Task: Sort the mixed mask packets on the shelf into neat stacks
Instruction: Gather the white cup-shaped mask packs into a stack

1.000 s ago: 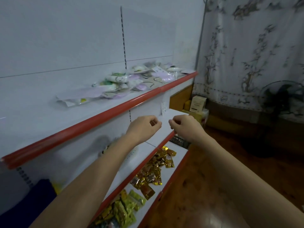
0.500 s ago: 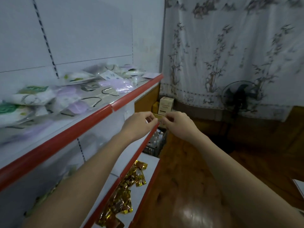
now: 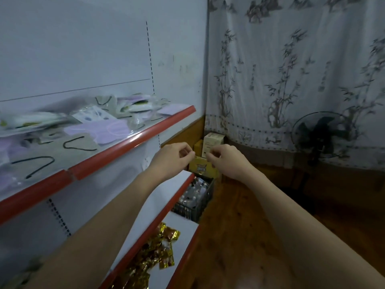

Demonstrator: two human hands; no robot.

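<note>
1. Your left hand [image 3: 174, 157] is raised in front of you, below the red edge of the upper shelf [image 3: 133, 140], with its fingers curled in and the thumb and fingertips pinched together. Nothing can be made out between them, so you cannot tell from here whether it holds anything.
2. Your right hand [image 3: 226, 158] is level with it and just beside it, fingers curled the same way, thumb meeting the fingertips. The two hands are close but not touching. Whether this one grips something is also unclear.
3. The mask packets [image 3: 87, 126] lie on the upper shelf to your left, in a loose, overlapping heap: lilac masks in clear wrappers, white packets with green print, and pale ones with black ear loops. The left part of the heap is blurred. Neither hand touches them.
4. On the lowest shelf, gold foil sachets [image 3: 154, 255] lie scattered under your left forearm.
5. Beyond the shelf's end, a dark crate [image 3: 193, 199] of small packets sits on the wooden floor [image 3: 239, 236], with cardboard boxes [image 3: 208, 142] stacked behind it in the corner.
6. A bamboo-print curtain [image 3: 291, 69] hangs across the right side, and a dark standing fan [image 3: 323, 136] is in front of it.
</note>
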